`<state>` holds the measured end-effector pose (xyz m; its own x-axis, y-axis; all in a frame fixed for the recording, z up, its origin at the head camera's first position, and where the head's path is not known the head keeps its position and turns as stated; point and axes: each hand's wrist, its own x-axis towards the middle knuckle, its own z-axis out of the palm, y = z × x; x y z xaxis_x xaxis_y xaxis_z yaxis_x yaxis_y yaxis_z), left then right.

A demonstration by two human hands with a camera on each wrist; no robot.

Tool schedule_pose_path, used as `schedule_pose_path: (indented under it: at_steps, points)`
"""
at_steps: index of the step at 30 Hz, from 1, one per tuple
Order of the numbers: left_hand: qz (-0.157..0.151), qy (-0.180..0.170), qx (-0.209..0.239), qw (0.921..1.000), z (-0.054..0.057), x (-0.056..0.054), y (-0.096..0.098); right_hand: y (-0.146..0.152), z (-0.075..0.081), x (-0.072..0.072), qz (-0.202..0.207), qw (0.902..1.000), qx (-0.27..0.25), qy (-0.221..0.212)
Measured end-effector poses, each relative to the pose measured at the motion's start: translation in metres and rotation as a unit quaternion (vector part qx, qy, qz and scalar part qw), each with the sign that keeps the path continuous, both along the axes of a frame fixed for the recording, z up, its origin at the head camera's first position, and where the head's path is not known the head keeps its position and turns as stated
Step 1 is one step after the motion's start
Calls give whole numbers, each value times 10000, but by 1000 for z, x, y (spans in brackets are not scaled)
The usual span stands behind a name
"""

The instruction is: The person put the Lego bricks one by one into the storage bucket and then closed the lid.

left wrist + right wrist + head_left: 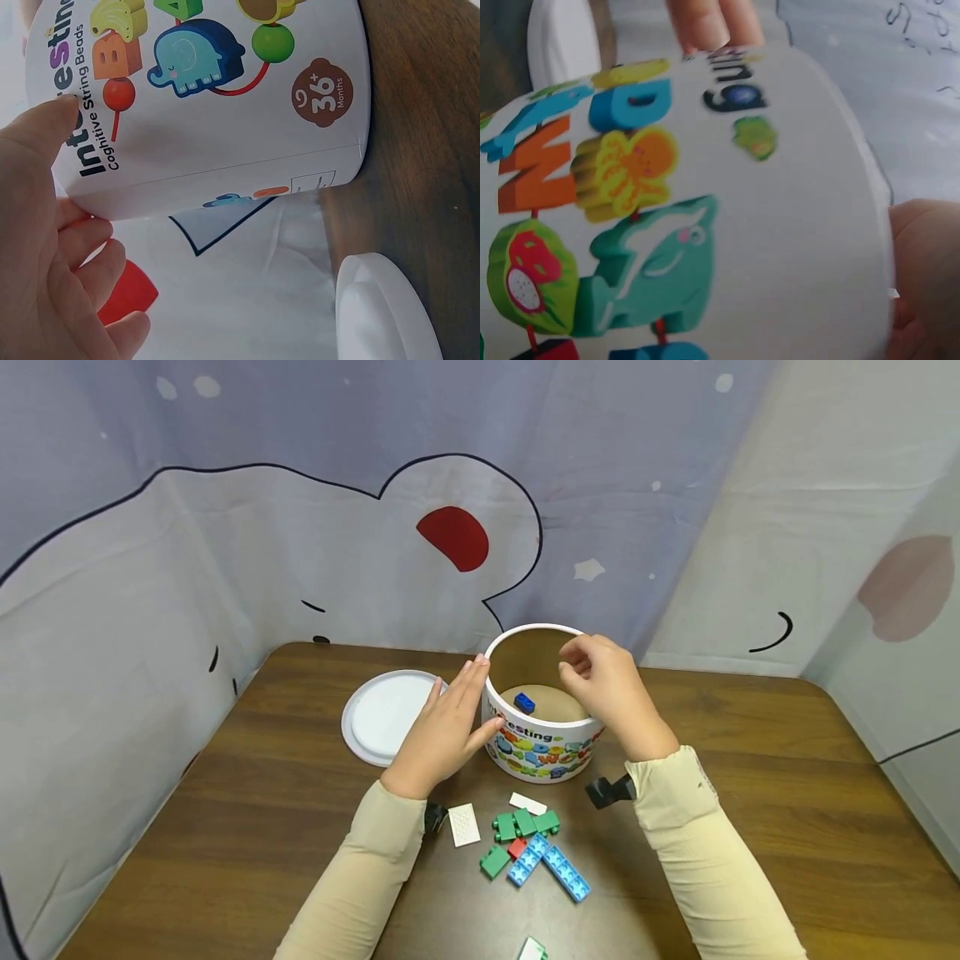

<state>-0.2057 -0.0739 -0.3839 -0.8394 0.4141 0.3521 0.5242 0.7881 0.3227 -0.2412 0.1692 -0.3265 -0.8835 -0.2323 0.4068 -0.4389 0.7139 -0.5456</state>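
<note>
Cream sleeves (pixel 723 852) are reaching forward: I'm apparently steadying the tub (pixel 542 753) with my left hand (pixel 444 727), fingers straight, while my right hand (pixel 609 685), loosely curled and seemingly empty, is hovering over the opening, a blue brick (pixel 524 702) lying inside.

"What's on your wooden table (pixel 783 760)?"
"A printed tub (pixel 542 752), a white lid (pixel 384 717) to its left and, nearer you, white pieces (pixel 464 825), green bricks (pixel 525 822), a red brick (pixel 517 848), light-blue bricks (pixel 567 874)."
"And nearest you?"
"A cut-off white-and-green piece (pixel 531 950), perhaps bricks."
</note>
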Motion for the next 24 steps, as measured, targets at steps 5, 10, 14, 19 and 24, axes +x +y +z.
schedule_pose_path:
  at_steps: [5, 10, 14, 19, 24]
  points:
    - [19, -4, 3, 10000, -1, -1, -1, 2, 5, 18, 141, 9987, -303, 379]
    - [22, 33, 17, 10000, -2, -2, -2, 2, 8, 39, 490, 9941, -426, 867]
    - [38, 88, 15, 10000, -3, -3, -3, 1, 8, 54, 981, 9869, -437, 1205]
    - [16, 67, 37, 10000, -3, -3, -3, 1, 3, 69, 1646, 9769, -337, 1320]
    - [-31, 98, 89, 9999, -3, -3, -1, 3, -6, 79, 2202, 9676, -70, 1236]
